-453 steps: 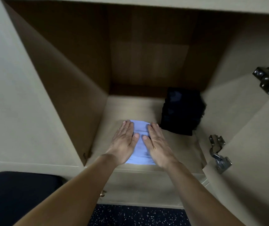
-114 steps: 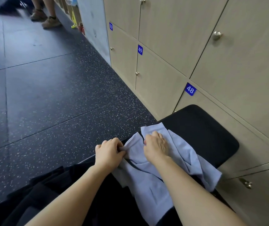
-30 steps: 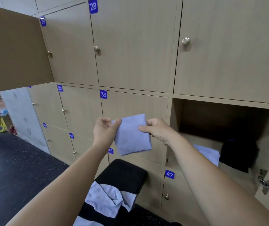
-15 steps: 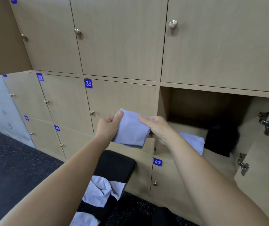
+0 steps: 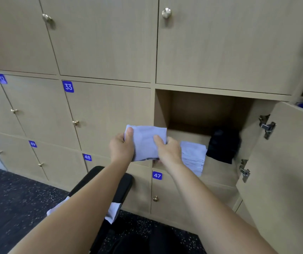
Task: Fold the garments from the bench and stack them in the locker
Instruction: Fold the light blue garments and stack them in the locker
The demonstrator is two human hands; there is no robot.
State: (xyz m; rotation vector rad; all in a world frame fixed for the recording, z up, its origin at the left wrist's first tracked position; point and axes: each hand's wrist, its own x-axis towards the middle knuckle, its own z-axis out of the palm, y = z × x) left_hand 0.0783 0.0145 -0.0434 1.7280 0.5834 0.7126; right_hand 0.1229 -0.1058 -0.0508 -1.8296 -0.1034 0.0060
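Half a second on, and carried nearer: now level with the open locker [image 5: 162, 107], just left of its mouth. Pinched at either edge, left hand [image 5: 121, 148] thumb on top, right hand [image 5: 169, 151] fingers curled over the folded pale-blue garment [image 5: 145, 142]. Soft, thin, squared-off. Inside already: matching folded stack [image 5: 193, 156], dark bundle [image 5: 222, 145] beside. Loose cloth [image 5: 113, 212] waiting on the padded black surface [image 5: 86, 184].

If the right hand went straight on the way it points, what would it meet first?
Likely the locker divider, past the folded garment that the right hand grips; depth is unclear.
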